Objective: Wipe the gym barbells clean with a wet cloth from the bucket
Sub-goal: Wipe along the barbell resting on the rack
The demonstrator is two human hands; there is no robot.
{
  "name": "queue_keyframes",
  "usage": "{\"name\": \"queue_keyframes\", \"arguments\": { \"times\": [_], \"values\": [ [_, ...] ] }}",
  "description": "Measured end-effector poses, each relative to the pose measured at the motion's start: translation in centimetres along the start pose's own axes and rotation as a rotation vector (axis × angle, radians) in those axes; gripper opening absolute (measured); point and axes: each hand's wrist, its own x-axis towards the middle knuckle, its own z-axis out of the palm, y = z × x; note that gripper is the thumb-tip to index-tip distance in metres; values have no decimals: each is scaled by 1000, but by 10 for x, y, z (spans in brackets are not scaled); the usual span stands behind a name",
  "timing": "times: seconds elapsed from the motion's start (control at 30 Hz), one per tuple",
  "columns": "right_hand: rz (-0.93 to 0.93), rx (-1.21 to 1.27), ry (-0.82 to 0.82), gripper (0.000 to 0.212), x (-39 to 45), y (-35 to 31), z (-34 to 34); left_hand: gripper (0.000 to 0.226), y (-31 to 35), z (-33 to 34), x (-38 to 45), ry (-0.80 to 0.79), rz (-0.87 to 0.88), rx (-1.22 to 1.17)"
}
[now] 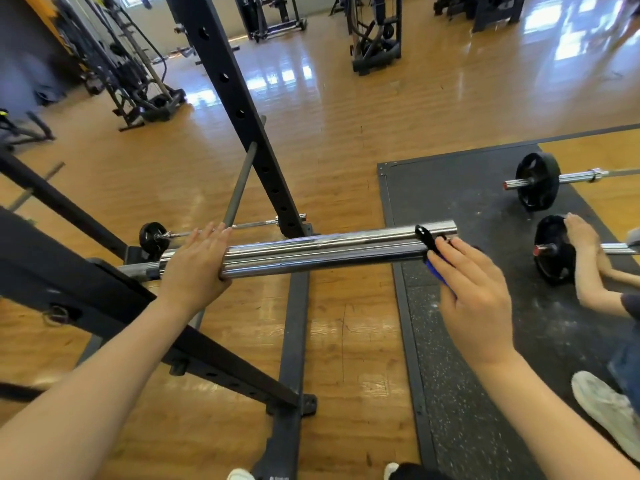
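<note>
Nearest the camera, two bare forearms reach forward. The left hand (195, 263) lies flat on the near end of a chrome barbell sleeve (325, 252), fingers straight and together, pressing on top. The right hand (474, 292) sits at the sleeve's far end, fingers relaxed and extended, with a blue cloth (435, 268) held beneath the palm against the metal; a black strap or clip (425, 237) shows just above the fingertips. Whether the thumb pinches the cloth cannot be told.

The sleeve runs level across the middle of the view, its inner end resting on a black power rack (242, 109), whose base frame stands on the wooden floor (346, 140).

To the right lies a dark rubber mat (450, 202). On it are two more barbells, each carrying one visible black plate: the nearer plate (550, 251) and the farther plate (536, 181). A second person's hand (581, 233) rests on the nearer plate, and that person's pale shoe (606, 410) stands on the mat.

Behind the rack, a fourth barbell (221, 226) with one small plate lies on the floor. Several machines (377, 36) stand at the back.
</note>
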Motion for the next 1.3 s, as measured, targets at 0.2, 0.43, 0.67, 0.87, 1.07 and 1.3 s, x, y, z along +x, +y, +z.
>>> {"name": "queue_keyframes", "arguments": {
  "times": [0.2,0.43,0.67,0.87,1.07,1.3],
  "values": [
    [36,47,3,29,26,-1,6,74,4,-5,2,-10,-11,-9],
    [85,66,-61,33,-25,14,2,84,5,-6,2,-46,-20,-2],
    [19,155,84,23,29,14,3,82,2,-2,3,-39,-20,-25],
    [22,185,35,26,1,8,4,79,-2,-5,7,-105,-22,-46],
    [509,447,123,28,16,18,4,82,2,-14,8,-127,-30,-68],
    [441,462,43,31,-2,29,0,81,15,-27,10,-180,-71,-80]
  ]
}}
